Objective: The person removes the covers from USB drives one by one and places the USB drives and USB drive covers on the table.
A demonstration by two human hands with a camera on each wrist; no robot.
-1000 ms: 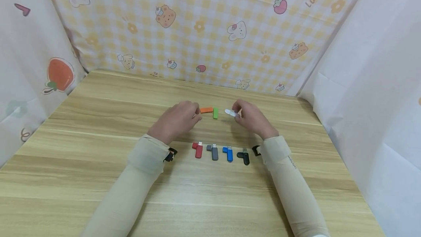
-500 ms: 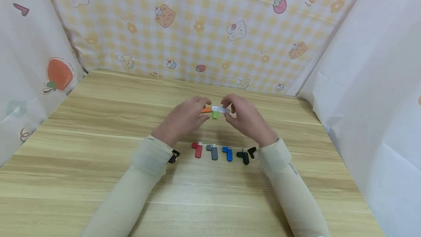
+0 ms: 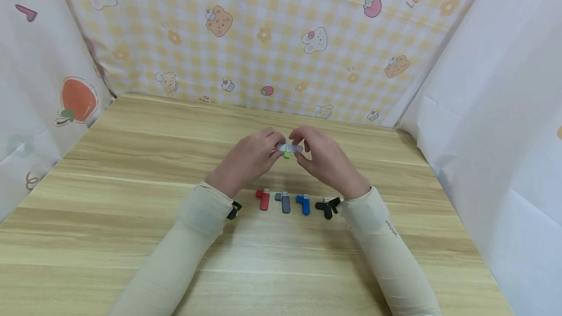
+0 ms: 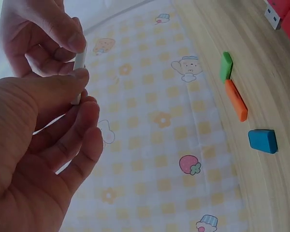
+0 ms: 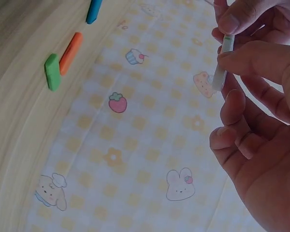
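Note:
A slim white USB stick (image 3: 288, 148) is held level between the two hands, over the far part of the table. My left hand (image 3: 252, 157) pinches its left end between thumb and fingers. At the other end, the thumb and index finger of my right hand (image 3: 322, 160) grip it. In the right wrist view the white stick (image 5: 221, 77) partly shows between the thumbs, its ends covered by fingers. Below the hands lie a green stick (image 4: 226, 66), an orange stick (image 4: 237, 100) and a teal one (image 4: 263, 140), the last two mostly hidden from the head view.
Nearer the body, a row of USB sticks lies with metal plugs bare and caps beside them: red (image 3: 264, 201), grey (image 3: 286, 204), blue (image 3: 306, 205) and black (image 3: 327, 209). A checked cloth (image 3: 263, 52) hangs behind the wooden table (image 3: 281, 267).
My right hand has carried the white USB stick left to meet the left hand. My left hand opened its fingers, moved slightly right and took hold of the stick's left end.

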